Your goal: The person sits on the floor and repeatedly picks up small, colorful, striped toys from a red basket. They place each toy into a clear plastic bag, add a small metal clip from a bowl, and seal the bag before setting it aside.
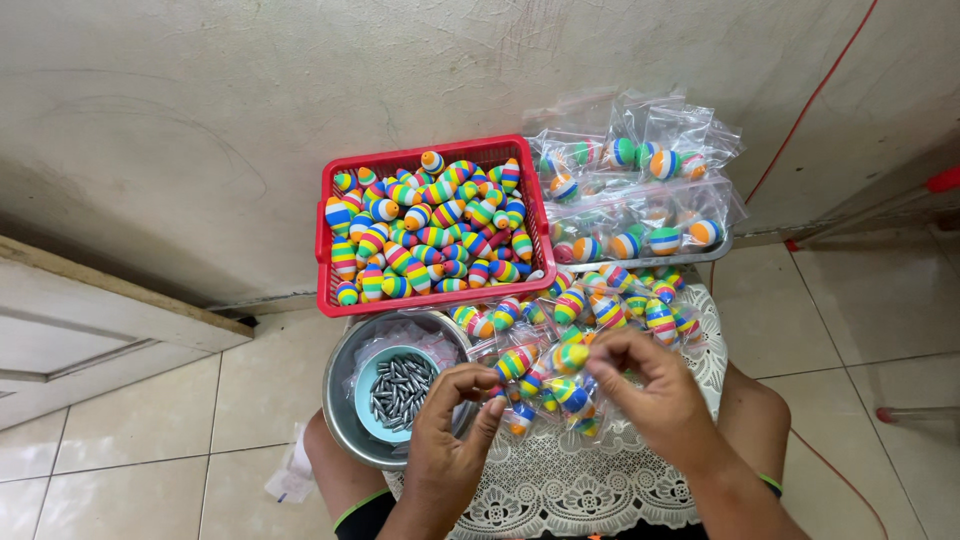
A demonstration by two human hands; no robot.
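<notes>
A person's left hand [448,430] and right hand [650,385] pinch a clear bag of striped floats [545,385] between them, over a lace cloth [560,485] on the lap; the bag spans hand to hand, with a metal bowl [345,420] just left.

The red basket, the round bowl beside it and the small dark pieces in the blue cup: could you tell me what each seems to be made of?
The red basket looks like moulded plastic: uniform colour, slotted walls. The round bowl seems to be metal, probably steel, with a dull grey sheen. The small dark pieces in the blue cup look metallic too, grey and glossy, though they are too small to be sure.
</notes>
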